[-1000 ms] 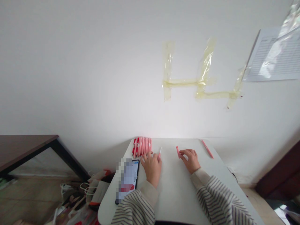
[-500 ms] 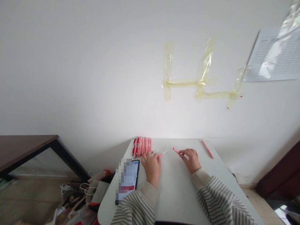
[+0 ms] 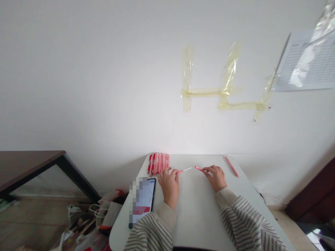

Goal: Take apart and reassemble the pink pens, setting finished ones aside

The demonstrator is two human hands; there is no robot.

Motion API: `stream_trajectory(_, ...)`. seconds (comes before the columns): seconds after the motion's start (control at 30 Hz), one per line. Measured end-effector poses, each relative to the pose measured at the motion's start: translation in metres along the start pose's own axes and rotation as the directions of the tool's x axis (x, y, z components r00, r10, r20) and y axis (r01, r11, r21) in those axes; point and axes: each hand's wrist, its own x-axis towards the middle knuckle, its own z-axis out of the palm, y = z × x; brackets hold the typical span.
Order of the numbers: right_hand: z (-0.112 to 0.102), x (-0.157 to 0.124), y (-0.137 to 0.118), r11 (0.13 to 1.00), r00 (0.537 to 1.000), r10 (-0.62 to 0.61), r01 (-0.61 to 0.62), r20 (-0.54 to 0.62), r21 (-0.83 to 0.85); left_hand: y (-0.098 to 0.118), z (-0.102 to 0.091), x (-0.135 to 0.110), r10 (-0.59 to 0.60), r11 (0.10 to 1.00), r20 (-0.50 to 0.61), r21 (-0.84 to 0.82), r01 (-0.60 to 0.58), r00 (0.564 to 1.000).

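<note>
My left hand [image 3: 169, 186] is closed in a pinch on a pink pen part with a white refill [image 3: 187, 169] sticking out to the right. Facing it across a small gap is a pink pen barrel piece [image 3: 199, 168], pinched between the thumb and fingers of my right hand [image 3: 216, 177]. The two parts are apart, both held over the white table [image 3: 196, 209]. A row of several pink and red pens [image 3: 159, 163] lies just beyond my left hand. One more pink pen [image 3: 231, 166] lies to the right of my right hand.
A phone [image 3: 143, 202] with its screen lit lies at the table's left edge. The white wall [image 3: 117, 87] stands right behind the table. Left of it are a brown table [image 3: 28, 164] and a pile of bags [image 3: 104, 212] on the floor.
The white refill now points flatter and reaches further right. My right hand has shifted slightly right with the barrel piece. The pens on the table have not moved.
</note>
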Motion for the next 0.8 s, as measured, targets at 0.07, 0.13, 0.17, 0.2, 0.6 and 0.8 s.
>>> stream_trajectory(0.07,0.001,0.0,0.004,1.0,1.0,0.002,-0.002,0.024,-0.02,-0.001,0.001,0.0,0.004,1.0,-0.006,-0.02,-0.004,1.0)
stream_trajectory(0.13,0.001,0.0,0.006,0.999,0.999,0.004,-0.002,0.047,-0.037,-0.001,0.002,-0.001,0.004,0.999,-0.01,-0.036,-0.004,1.0)
stream_trajectory(0.17,0.001,0.0,0.006,0.999,0.999,0.003,-0.001,0.053,-0.044,-0.001,0.002,-0.001,0.004,0.999,-0.012,-0.043,-0.004,1.0)
stream_trajectory(0.2,0.002,0.0,0.006,0.999,0.998,0.0,0.002,0.056,-0.049,-0.001,0.002,-0.001,0.006,0.999,-0.014,-0.049,-0.006,1.0)
stream_trajectory(0.6,-0.003,-0.001,-0.002,0.998,0.995,-0.015,0.021,0.1,-0.065,-0.002,0.003,0.0,0.029,0.998,0.001,-0.051,-0.029,1.0)
stream_trajectory(0.8,-0.005,-0.001,-0.006,0.997,0.992,-0.04,0.048,0.12,-0.062,0.0,0.003,-0.001,0.064,0.996,-0.005,-0.064,-0.064,0.998)
